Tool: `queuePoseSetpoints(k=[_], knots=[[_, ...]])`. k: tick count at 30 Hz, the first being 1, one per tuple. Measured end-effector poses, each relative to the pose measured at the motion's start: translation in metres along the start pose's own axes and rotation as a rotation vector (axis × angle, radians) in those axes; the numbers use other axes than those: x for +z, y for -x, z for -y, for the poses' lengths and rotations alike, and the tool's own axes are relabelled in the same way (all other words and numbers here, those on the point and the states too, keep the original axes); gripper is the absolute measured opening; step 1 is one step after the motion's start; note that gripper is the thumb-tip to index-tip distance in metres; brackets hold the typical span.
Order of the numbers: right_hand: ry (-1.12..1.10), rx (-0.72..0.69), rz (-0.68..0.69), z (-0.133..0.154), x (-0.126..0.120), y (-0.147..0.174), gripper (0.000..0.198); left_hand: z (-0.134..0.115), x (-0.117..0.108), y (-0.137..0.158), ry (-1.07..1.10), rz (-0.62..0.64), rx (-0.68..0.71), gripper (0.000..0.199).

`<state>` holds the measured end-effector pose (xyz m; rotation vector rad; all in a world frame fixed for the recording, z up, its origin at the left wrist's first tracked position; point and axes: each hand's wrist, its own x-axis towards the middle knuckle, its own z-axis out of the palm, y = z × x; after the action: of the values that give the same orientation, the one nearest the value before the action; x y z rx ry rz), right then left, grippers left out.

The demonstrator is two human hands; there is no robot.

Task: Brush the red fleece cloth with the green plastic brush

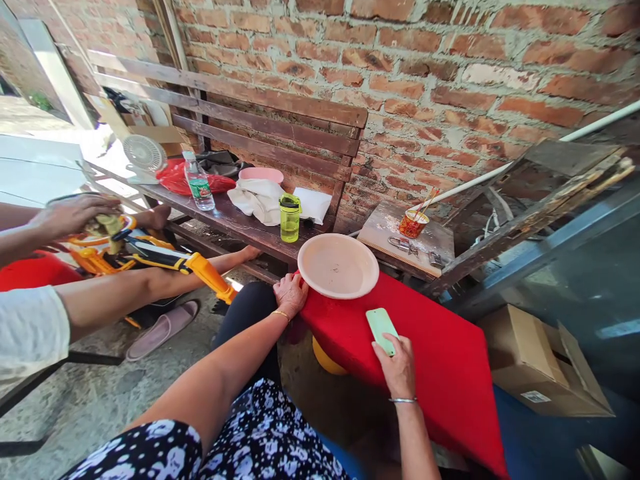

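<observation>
Floral top (280,427) at bottom centre, right hand (397,365) pinching green phone (379,325) by its near end, right of centre, slack pinch could drop it; left hand (291,293) bent at red cloth (435,333) edge, hold unclear, could bump basin (325,280).

Bright daylight glare at upper left

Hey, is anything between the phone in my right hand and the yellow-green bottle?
Yes, the basin. It sits on the red cloth, across the straight line from the phone to the yellow-green bottle.
</observation>
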<state>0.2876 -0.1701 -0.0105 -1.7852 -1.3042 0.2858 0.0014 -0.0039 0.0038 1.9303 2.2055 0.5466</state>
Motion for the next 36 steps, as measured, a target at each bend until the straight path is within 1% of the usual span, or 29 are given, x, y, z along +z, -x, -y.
queuePoseSetpoints(k=[3, 5, 7, 12, 20, 27, 36], knots=[[0.024, 0.145, -0.098, -0.017, -0.022, -0.004, 0.064, 0.000, 0.001, 0.001, 0.023, -0.008, -0.001, 0.033], [0.025, 0.217, -0.118, -0.023, -0.032, -0.006, 0.065, 0.001, 0.003, 0.001, 0.037, -0.012, -0.003, 0.031], [0.023, 0.256, -0.111, -0.023, -0.035, -0.007, 0.064, 0.002, 0.005, 0.000, 0.048, -0.016, -0.005, 0.030], [0.034, 0.304, -0.127, -0.018, -0.028, -0.010, 0.061, 0.003, 0.007, -0.001, 0.071, -0.029, 0.010, 0.029], [0.060, 0.309, -0.148, -0.017, -0.027, -0.012, 0.063, 0.003, 0.009, -0.001, 0.098, -0.038, 0.017, 0.029], [0.064, 0.285, -0.147, -0.024, -0.025, -0.013, 0.064, 0.004, 0.011, -0.002, 0.107, -0.047, 0.010, 0.027], [0.041, 0.255, -0.148, -0.025, -0.023, -0.011, 0.059, 0.002, 0.008, -0.002, 0.089, -0.043, 0.004, 0.026]])
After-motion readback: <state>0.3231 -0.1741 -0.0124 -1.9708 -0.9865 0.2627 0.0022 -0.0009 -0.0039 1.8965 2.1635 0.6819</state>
